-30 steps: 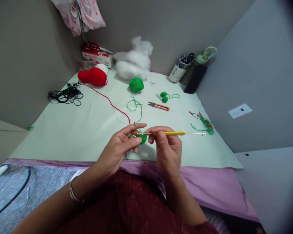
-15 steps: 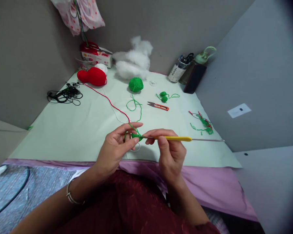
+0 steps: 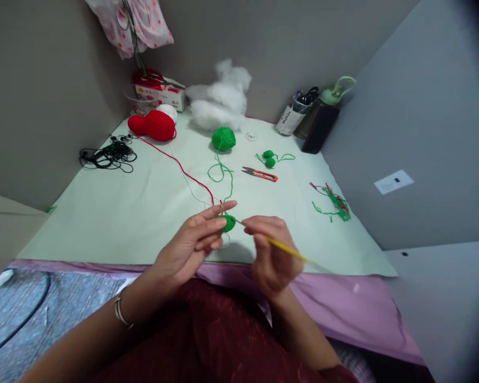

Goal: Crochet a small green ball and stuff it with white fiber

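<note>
My left hand (image 3: pixel 195 236) pinches a small green crochet piece (image 3: pixel 229 223) between thumb and fingers, its index finger stretched out with yarn over it. My right hand (image 3: pixel 275 252) grips a crochet hook (image 3: pixel 285 247) with a yellow handle; the metal tip reaches the green piece, though whether it sits inside a stitch I cannot tell. Red yarn (image 3: pixel 191 180) runs from a red yarn ball (image 3: pixel 154 126) to my left fingers. A green strand leads there from the green yarn ball (image 3: pixel 224 139). Orange thread snips (image 3: pixel 260 174) lie beyond my hands.
White stuffing (image 3: pixel 219 98) is heaped at the back. Two small green crocheted balls (image 3: pixel 269 159) lie right of centre. Yarn scraps (image 3: pixel 337 205) are at the right, tangled black earphones (image 3: pixel 109 154) at the left. A pen cup (image 3: pixel 291 118), a bottle (image 3: pixel 333 93) and a dark phone (image 3: pixel 320 129) stand back right.
The crochet hook has swung from nearly level to slanting, its handle end lower. My left hand has turned the green piece, so more of its round face shows.
</note>
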Action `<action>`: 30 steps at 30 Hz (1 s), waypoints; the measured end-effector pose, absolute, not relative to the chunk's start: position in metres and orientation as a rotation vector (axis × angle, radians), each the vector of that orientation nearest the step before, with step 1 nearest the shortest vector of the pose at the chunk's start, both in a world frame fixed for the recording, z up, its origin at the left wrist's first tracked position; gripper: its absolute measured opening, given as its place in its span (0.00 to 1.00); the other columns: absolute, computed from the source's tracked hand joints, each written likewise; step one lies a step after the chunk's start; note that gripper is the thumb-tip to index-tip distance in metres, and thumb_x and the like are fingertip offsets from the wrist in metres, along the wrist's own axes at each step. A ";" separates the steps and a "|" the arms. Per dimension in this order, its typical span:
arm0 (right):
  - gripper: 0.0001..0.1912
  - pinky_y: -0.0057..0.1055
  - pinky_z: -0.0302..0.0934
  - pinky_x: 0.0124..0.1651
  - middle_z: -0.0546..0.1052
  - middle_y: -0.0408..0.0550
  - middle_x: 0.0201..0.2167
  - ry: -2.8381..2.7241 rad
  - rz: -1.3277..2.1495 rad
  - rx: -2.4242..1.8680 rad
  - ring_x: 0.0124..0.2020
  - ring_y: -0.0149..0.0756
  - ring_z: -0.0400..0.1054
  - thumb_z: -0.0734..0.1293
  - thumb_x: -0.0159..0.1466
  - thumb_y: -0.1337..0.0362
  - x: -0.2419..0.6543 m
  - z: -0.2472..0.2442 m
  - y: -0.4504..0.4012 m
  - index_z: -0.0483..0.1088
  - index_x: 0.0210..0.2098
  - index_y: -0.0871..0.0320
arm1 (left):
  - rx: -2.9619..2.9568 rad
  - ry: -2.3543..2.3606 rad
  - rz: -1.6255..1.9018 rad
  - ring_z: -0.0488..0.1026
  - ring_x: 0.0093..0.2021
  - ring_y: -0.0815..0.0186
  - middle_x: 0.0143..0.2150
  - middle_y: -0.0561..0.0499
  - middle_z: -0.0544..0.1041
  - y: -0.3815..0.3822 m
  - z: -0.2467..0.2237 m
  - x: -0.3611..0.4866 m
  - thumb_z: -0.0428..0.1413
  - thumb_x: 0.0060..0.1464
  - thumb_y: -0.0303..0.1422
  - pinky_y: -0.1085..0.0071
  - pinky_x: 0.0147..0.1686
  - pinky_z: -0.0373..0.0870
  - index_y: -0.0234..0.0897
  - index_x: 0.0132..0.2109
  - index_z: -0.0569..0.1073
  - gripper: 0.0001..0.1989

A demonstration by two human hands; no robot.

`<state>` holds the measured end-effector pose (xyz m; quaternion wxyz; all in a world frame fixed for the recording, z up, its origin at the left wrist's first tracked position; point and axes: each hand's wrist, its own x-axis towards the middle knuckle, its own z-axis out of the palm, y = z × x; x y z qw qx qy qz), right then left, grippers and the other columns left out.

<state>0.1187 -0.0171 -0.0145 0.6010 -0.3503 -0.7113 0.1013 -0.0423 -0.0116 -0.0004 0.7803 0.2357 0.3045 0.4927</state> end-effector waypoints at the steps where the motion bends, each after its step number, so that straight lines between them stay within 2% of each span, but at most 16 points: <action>1: 0.13 0.35 0.73 0.39 0.81 0.47 0.38 -1.558 0.375 -0.817 0.37 0.35 0.75 0.63 0.73 0.71 0.119 -0.011 -0.016 0.79 0.48 0.52 | 0.512 0.664 1.090 0.41 0.20 0.81 0.26 0.61 0.61 -0.010 0.000 -0.043 0.69 0.55 0.29 0.82 0.22 0.59 0.35 0.52 0.84 0.17; 4: 0.12 0.32 0.71 0.35 0.81 0.44 0.36 -1.409 0.658 -0.803 0.33 0.32 0.73 0.64 0.73 0.69 0.117 -0.003 -0.012 0.80 0.42 0.52 | 0.599 0.687 1.135 0.56 0.23 0.79 0.32 0.56 0.70 -0.010 0.002 -0.043 0.69 0.54 0.29 0.81 0.24 0.62 0.38 0.53 0.84 0.19; 7: 0.11 0.32 0.72 0.35 0.82 0.45 0.37 -1.458 0.684 -0.829 0.34 0.32 0.75 0.65 0.73 0.69 0.114 -0.001 -0.011 0.80 0.42 0.52 | 0.712 0.756 1.186 0.66 0.31 0.73 0.37 0.52 0.75 -0.013 0.002 -0.039 0.70 0.53 0.31 0.79 0.28 0.67 0.40 0.53 0.84 0.19; 11: 0.13 0.36 0.75 0.39 0.83 0.47 0.40 -1.638 0.375 -0.873 0.39 0.36 0.78 0.67 0.71 0.70 0.112 -0.013 -0.015 0.80 0.49 0.49 | 0.727 0.810 1.247 0.70 0.34 0.72 0.38 0.52 0.76 -0.016 -0.001 -0.036 0.72 0.52 0.33 0.78 0.35 0.70 0.42 0.54 0.84 0.21; 14: 0.20 0.38 0.76 0.41 0.82 0.49 0.47 -1.761 0.052 -0.853 0.43 0.39 0.79 0.70 0.68 0.72 0.113 -0.022 -0.018 0.78 0.56 0.46 | 0.592 0.724 1.158 0.65 0.28 0.76 0.33 0.54 0.75 -0.015 -0.002 -0.035 0.72 0.52 0.34 0.78 0.34 0.71 0.40 0.53 0.84 0.20; 17: 0.16 0.37 0.75 0.40 0.83 0.48 0.42 -1.647 0.194 -0.859 0.41 0.38 0.78 0.68 0.70 0.72 0.117 -0.018 -0.016 0.79 0.52 0.48 | 0.471 0.649 1.057 0.47 0.19 0.82 0.25 0.62 0.64 -0.012 -0.002 -0.038 0.71 0.53 0.32 0.80 0.30 0.69 0.36 0.50 0.85 0.17; 19: 0.12 0.34 0.71 0.36 0.81 0.45 0.37 -1.461 0.462 -0.879 0.35 0.34 0.75 0.66 0.72 0.70 0.118 -0.012 -0.014 0.81 0.46 0.50 | 0.448 0.651 1.092 0.43 0.19 0.83 0.26 0.62 0.63 -0.010 -0.002 -0.039 0.70 0.53 0.30 0.82 0.28 0.68 0.35 0.48 0.86 0.14; 21: 0.10 0.32 0.68 0.34 0.80 0.43 0.34 -1.338 0.705 -0.852 0.31 0.31 0.72 0.66 0.73 0.67 0.118 -0.007 -0.012 0.81 0.42 0.50 | 0.492 0.677 1.145 0.51 0.20 0.84 0.31 0.59 0.69 -0.010 -0.002 -0.040 0.70 0.53 0.29 0.82 0.29 0.68 0.37 0.47 0.86 0.13; 23: 0.09 0.32 0.68 0.36 0.80 0.43 0.35 -1.325 0.839 -0.829 0.32 0.31 0.72 0.67 0.72 0.65 0.117 -0.006 -0.011 0.81 0.41 0.51 | 0.584 0.703 1.168 0.62 0.25 0.80 0.35 0.55 0.75 -0.013 -0.002 -0.039 0.70 0.53 0.29 0.81 0.30 0.69 0.41 0.49 0.86 0.15; 25: 0.08 0.32 0.68 0.38 0.81 0.44 0.36 -1.335 0.868 -0.857 0.34 0.32 0.72 0.68 0.72 0.64 0.116 -0.007 -0.011 0.81 0.42 0.51 | 0.679 0.727 1.170 0.70 0.32 0.74 0.39 0.52 0.79 -0.015 -0.002 -0.038 0.70 0.54 0.30 0.80 0.34 0.71 0.44 0.50 0.85 0.16; 30: 0.09 0.31 0.68 0.38 0.81 0.44 0.36 -1.194 1.024 -0.840 0.31 0.30 0.72 0.66 0.73 0.60 0.118 -0.010 -0.010 0.79 0.41 0.52 | 0.754 0.792 1.187 0.73 0.42 0.67 0.45 0.49 0.80 -0.017 -0.003 -0.038 0.68 0.56 0.33 0.75 0.39 0.74 0.44 0.50 0.85 0.14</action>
